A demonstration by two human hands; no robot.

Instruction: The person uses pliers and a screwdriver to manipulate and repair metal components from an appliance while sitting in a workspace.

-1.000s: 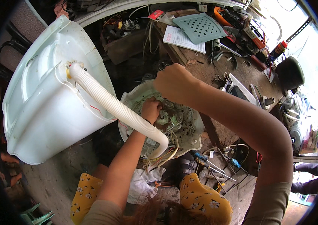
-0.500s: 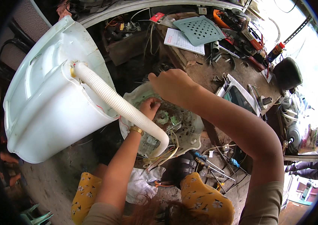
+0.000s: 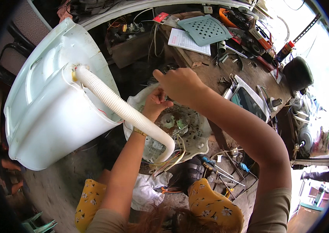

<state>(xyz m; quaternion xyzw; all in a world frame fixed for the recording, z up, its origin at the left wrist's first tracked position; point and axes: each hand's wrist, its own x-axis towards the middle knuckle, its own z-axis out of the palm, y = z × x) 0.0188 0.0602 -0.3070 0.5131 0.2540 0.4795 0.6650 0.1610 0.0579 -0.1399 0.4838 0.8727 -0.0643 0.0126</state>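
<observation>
A grimy, pale plastic machine base (image 3: 199, 144) with mechanical parts in it lies in front of me, probably from a washing machine. My right hand (image 3: 181, 84) is closed in a fist over its far rim; whatever it grips is hidden. Just below it is my left hand (image 3: 156, 104), fingers bent and thumb sticking out, partly covered by the right hand. What the left fingers hold is too small to make out. A white corrugated hose (image 3: 121, 106) crosses above my left wrist, running from a large white plastic tub housing (image 3: 59, 128) down to the base.
On the wooden bench (image 3: 246, 72) at the right lie a perforated grey-green panel (image 3: 205, 30), a printed paper pad (image 3: 186, 40) and several tools. Screwdrivers (image 3: 222, 173) and loose wires lie on the floor by my knee. A white cloth (image 3: 149, 190) is between my legs.
My left hand has moved up and away from the middle of the base to just under my right hand. The right fist has stayed nearly in place.
</observation>
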